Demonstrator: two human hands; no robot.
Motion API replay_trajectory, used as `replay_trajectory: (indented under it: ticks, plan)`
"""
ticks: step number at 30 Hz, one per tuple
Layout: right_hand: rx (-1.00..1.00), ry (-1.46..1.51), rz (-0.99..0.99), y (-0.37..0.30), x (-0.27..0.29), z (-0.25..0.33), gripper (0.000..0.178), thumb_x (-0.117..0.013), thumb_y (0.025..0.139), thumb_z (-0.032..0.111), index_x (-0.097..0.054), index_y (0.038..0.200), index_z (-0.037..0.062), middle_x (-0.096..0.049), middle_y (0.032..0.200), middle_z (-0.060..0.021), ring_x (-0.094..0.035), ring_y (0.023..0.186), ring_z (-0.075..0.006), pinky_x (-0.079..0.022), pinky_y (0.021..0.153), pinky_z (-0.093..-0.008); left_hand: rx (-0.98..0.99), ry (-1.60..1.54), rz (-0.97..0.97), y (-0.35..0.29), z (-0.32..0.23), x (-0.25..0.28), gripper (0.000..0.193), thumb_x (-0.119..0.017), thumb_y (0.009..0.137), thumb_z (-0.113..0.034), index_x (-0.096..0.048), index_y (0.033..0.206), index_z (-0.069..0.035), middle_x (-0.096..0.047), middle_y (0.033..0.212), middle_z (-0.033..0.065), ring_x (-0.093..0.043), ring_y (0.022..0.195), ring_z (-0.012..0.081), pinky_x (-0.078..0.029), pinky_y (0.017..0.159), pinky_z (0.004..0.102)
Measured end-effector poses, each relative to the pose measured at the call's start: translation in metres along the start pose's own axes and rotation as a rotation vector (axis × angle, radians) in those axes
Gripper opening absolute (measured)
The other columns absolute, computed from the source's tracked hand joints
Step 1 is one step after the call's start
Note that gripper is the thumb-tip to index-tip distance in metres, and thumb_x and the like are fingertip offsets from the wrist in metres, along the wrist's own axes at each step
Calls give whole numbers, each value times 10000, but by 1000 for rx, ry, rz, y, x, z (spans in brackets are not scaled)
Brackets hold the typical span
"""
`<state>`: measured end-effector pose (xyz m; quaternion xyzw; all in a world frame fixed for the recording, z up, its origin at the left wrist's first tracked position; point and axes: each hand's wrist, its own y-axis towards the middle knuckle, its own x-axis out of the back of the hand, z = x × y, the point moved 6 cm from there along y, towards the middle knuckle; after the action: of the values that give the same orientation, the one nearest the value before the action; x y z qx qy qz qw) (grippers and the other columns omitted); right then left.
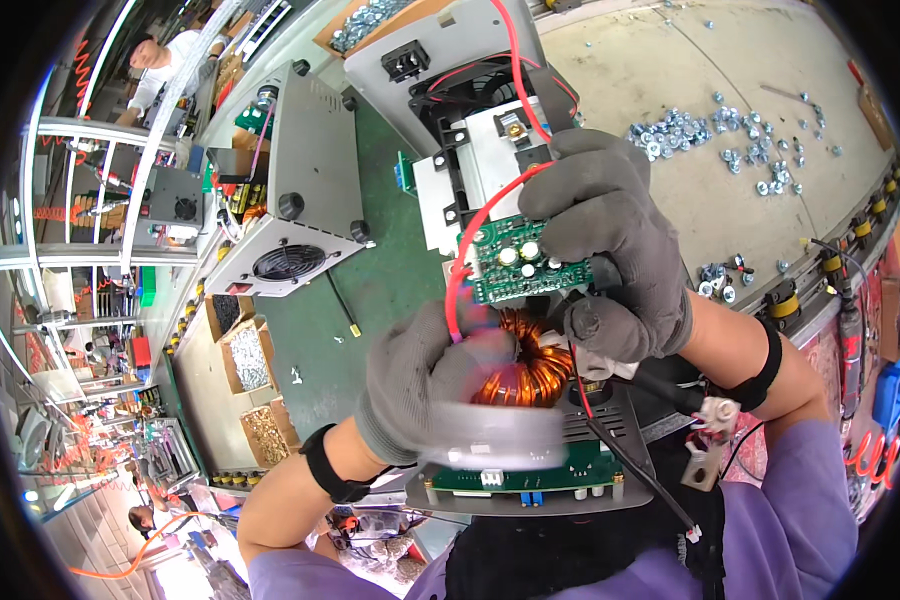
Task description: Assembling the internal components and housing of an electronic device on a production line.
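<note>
In a grey glove, my left hand (415, 385) is closed around the lower part of a thick red cable (483, 215), close to a copper-wound toroidal coil (523, 372). A whitish thing (500, 435), smeared by motion, shows just below that hand. My right hand (620, 235), also gloved, has its fingers curled over the cable beside a small green circuit board (520, 258); its thumb is bent below the board. Behind them stands an opened grey metal housing (380, 75) with a fan and a silver heat sink (490, 145). Another green board (570, 468) lies nearest my body.
A second grey housing (320, 180) with a round fan grille stands left on the green mat (370, 290). Loose bolts (670, 133) lie scattered at the right. Cartons of small parts (250, 358) sit at the left. A thin black cable (640, 478) with a white plug hangs near me.
</note>
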<state>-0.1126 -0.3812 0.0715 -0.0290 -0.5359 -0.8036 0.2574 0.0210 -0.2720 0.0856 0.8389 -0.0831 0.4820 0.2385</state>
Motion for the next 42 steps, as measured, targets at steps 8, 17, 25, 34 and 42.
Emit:
replay_trajectory:
  ticks: [8, 17, 25, 34, 42]
  plan:
    - [-294, 488, -215, -14, 17, -3, 230, -515, 930, 268, -552, 1031, 65, -577, 1056, -148, -507, 1011, -255, -360, 985, -427, 19, 162, 163, 6, 11, -10, 496, -836, 603, -261, -658, 1045, -122, -658, 1007, 70, -649, 828, 262, -501, 612, 364]
    - [-669, 19, 531, -56, 13, 26, 231, -689, 845, 255, -611, 943, 61, -620, 778, -88, -650, 774, -275, -485, 686, -405, 103, 99, 369, 6, 24, -25, 575, -826, 604, -357, -661, 1118, -161, -674, 953, 56, -652, 833, 249, -516, 698, 372]
    - [-835, 91, 747, -58, -20, 24, 402, -694, 824, 383, -616, 954, 10, -635, 761, -181, -644, 772, -347, -480, 687, -428, 118, 239, 369, -5, 18, -19, 439, -787, 639, -325, -637, 1018, -159, -670, 889, 17, -658, 859, 222, -456, 841, 398]
    - [-708, 219, 564, -56, -21, 29, 292, -671, 855, 290, -604, 939, 18, -605, 877, -152, -612, 824, -329, -469, 709, -415, -4, -73, 267, -9, 20, -17, 656, -862, 565, -211, -569, 1140, -96, -658, 1099, 104, -644, 996, 325, -513, 870, 406]
    - [-781, 277, 694, -68, -8, 22, 279, -617, 878, 155, -643, 1152, 106, -648, 933, -110, -626, 802, -303, -488, 742, -344, 134, -549, 133, -8, 23, -9, 287, -568, 941, -218, -630, 1089, 21, -690, 941, 154, -686, 887, 281, -529, 775, 339]
